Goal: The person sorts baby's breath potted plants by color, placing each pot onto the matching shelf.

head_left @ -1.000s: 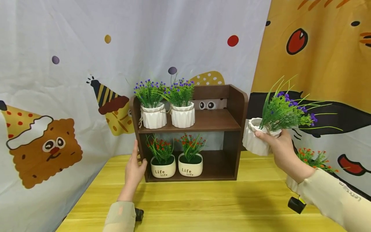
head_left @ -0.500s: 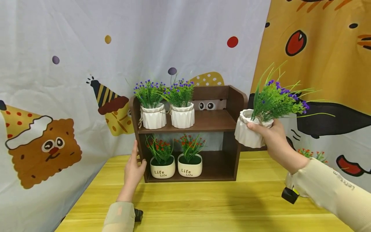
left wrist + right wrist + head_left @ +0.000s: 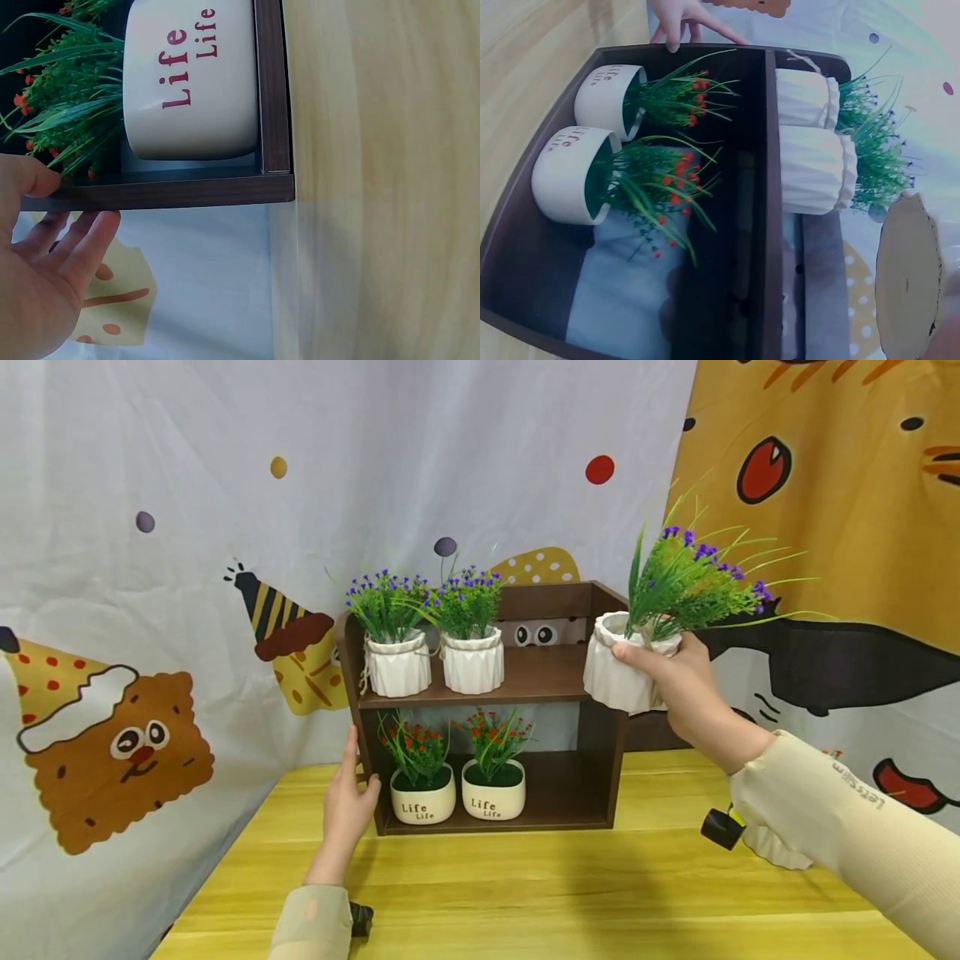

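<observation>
My right hand (image 3: 697, 693) grips a white fluted flower pot (image 3: 618, 672) with purple flowers and long grass, thumb on its near side. The pot is tilted, in front of the right end of the brown two-tier shelf (image 3: 558, 672). In the right wrist view the pot's underside (image 3: 907, 285) shows. My left hand (image 3: 347, 806) rests against the shelf's left side panel. In the left wrist view, its thumb lies over the panel's edge and its straight fingers (image 3: 94, 244) are outside. Two matching white pots (image 3: 474, 662) with purple flowers stand on the upper tier, at the left.
Two cream "Life" pots (image 3: 492, 793) with red flowers stand on the lower tier, left and middle. Another white pot (image 3: 776, 847) is on the yellow wooden table (image 3: 480, 885), mostly behind my right sleeve. A printed cloth (image 3: 480, 460) hangs behind the shelf.
My right hand has carried the flower pot left and slightly up, from beside the shelf to in front of its right end. The left hand has stayed at the side panel.
</observation>
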`<state>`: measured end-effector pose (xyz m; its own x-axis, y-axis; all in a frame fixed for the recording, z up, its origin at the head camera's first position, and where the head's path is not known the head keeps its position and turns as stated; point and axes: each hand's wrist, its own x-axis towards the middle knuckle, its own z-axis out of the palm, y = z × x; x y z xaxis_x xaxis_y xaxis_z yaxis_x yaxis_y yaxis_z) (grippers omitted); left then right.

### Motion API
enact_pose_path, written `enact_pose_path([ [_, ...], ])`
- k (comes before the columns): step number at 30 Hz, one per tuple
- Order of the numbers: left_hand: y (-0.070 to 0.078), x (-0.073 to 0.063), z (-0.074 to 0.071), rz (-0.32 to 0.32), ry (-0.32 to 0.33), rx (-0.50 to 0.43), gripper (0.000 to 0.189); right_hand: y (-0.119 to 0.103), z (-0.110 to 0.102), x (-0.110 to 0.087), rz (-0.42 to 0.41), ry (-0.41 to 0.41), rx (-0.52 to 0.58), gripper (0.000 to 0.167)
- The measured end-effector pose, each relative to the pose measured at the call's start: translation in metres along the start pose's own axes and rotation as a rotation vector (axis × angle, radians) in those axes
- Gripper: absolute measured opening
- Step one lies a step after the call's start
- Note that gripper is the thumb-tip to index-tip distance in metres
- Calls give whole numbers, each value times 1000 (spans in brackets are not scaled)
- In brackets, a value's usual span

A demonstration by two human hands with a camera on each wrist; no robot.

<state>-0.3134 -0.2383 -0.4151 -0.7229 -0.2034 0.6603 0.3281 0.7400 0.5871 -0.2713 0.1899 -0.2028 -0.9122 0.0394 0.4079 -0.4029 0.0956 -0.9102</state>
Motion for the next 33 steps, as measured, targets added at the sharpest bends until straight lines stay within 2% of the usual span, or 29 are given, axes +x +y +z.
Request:
enact_pose_path([
  [4, 0, -1, 1, 8, 1, 1, 96, -7, 7, 7, 2, -16, -33, 54],
  [9, 0, -1, 1, 15, -5, 0, 96, -12, 16, 18, 10, 12, -83, 71],
  [23, 0, 0, -1, 12, -9, 8, 92, -14, 36, 43, 17, -14, -50, 73],
  [33, 0, 0, -1, 9, -5, -1, 94, -12, 50, 60, 5, 6, -37, 72],
])
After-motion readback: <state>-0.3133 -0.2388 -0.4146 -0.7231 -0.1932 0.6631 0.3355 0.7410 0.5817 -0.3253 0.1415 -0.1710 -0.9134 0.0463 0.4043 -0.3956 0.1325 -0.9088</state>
